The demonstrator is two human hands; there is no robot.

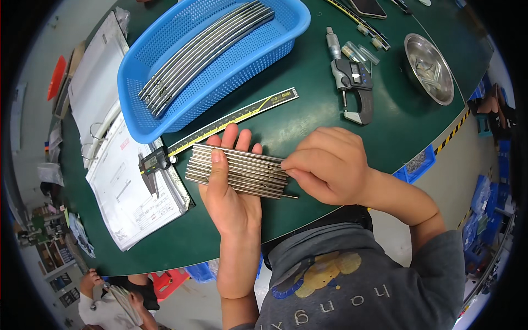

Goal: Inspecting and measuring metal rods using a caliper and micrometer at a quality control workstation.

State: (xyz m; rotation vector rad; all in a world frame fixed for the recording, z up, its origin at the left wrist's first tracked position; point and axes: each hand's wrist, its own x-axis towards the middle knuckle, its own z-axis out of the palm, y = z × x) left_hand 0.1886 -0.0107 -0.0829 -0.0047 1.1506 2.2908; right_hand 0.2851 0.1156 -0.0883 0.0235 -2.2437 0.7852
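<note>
Crosswise, my left hand clasps rods, right hand pinching at their right ends; a blue basket holds more.

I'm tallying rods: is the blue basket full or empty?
The basket is partly filled: a row of metal rods lies in it, with bare perforated plastic showing on both sides.

Lt bright & fairly even, apparently from above; pale sheen on green table, small glints on held rods & steel bowl. Shadows soft. Centre reasonably sharp. Fisheye distort. strong twd rim: table edge bows, rods in blue basket look curved, corners black. Bkgd far L soft, fine detail lost.
</note>
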